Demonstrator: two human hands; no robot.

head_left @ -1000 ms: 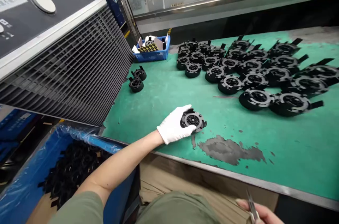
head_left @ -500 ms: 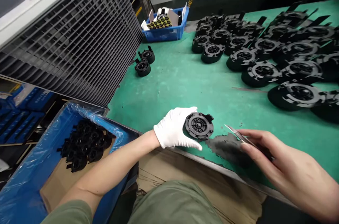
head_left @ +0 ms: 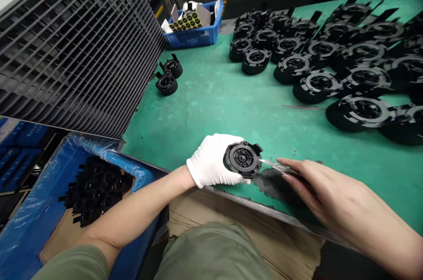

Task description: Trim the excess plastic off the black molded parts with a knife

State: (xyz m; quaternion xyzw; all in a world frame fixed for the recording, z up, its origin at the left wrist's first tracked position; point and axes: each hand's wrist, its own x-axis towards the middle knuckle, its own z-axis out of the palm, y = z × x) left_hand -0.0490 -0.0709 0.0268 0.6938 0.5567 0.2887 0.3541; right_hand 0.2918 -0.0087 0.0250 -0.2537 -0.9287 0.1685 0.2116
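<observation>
My left hand (head_left: 211, 160), in a white glove, grips a round black plastic part (head_left: 243, 158) just above the near edge of the green table (head_left: 214, 103). My bare right hand (head_left: 317, 192) pinches a thin metal blade (head_left: 276, 166), and the blade's tip touches the right rim of the part. Both hands are closed around what they hold.
Several rows of the same black round parts (head_left: 317, 50) fill the far right of the table. Two more parts (head_left: 168, 76) sit by a grilled machine (head_left: 72, 37). A blue tray (head_left: 193, 24) stands at the back. A blue plastic-lined box (head_left: 39, 209) of parts is low left.
My right hand has moved left, bringing the blade tip up to the part's rim. My left hand shifted slightly left with the part.
</observation>
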